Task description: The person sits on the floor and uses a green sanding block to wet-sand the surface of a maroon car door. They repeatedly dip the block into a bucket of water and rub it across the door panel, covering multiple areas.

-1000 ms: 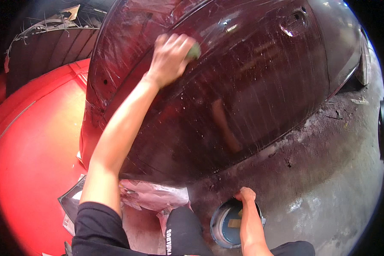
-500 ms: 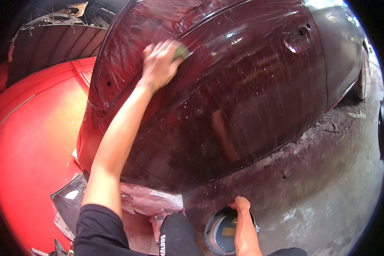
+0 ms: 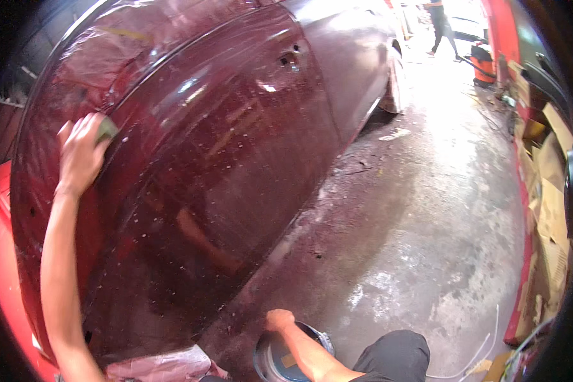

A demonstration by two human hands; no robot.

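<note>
My left hand [image 3: 83, 153], raised at the upper left, is closed round a small greenish sponge-like pad [image 3: 107, 129]. It presses the pad to the wet, dark red car door [image 3: 235, 159], just below the window line. Milky streaks and drops cover the panel, and an opening [image 3: 289, 61] shows where a door handle would sit. Down at the bottom, my right hand [image 3: 280, 319] is closed at the far rim of a dark round bucket [image 3: 261, 358]. Its fingers curl out of sight, so whatever they grip is hidden. My right forearm crosses over the bucket.
Crinkled plastic film [image 3: 118, 48] covers the window area. Masking paper [image 3: 165, 366] lies below the door. A wet concrete floor [image 3: 414, 254] runs along the car. Cardboard [image 3: 551, 191] is stacked at right. Farther back are an orange-and-black canister [image 3: 484, 67] and another person [image 3: 440, 28].
My view has swung right, so the car and bucket sit farther left and the right-hand wall shows. The left hand still holds the pad on the door; the right hand stays near the bucket rim.
</note>
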